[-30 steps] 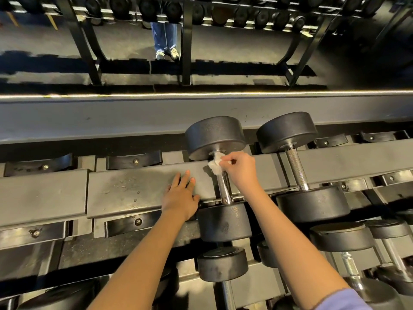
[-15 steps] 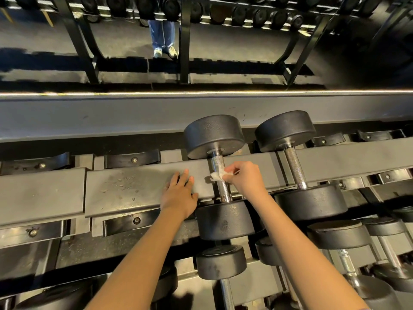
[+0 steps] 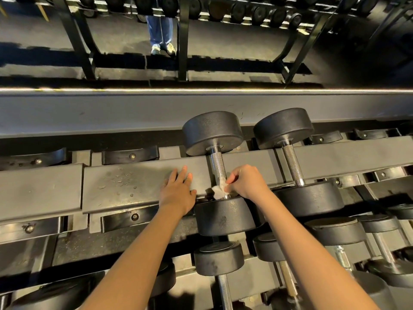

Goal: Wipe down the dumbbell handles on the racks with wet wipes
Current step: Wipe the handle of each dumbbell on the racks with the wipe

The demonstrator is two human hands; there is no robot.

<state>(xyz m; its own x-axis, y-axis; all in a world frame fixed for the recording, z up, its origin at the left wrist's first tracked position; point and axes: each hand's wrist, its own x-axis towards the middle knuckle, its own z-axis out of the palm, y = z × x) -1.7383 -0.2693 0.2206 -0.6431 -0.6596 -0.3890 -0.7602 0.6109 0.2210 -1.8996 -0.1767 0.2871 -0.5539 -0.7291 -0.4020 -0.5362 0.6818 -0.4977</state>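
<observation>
A black dumbbell (image 3: 224,217) lies across the top rack shelf (image 3: 125,186), its knurled steel handle (image 3: 217,164) running away from me. My right hand (image 3: 247,181) pinches a crumpled white wet wipe (image 3: 220,189) against the near end of that handle, just above the near weight head. My left hand (image 3: 177,191) rests flat and open on the grey shelf bar just left of the dumbbell. A second dumbbell (image 3: 292,164) lies parallel on the right, untouched.
Smaller dumbbells (image 3: 219,258) sit on the lower tier below my arms and to the right. Several cradles to the left hold nothing. Beyond the grey back rail (image 3: 134,108), a mirror shows another rack and a person's legs (image 3: 159,30).
My right hand has slid the wipe down the handle from the far weight head to the near one. My left hand has stayed flat on the shelf.
</observation>
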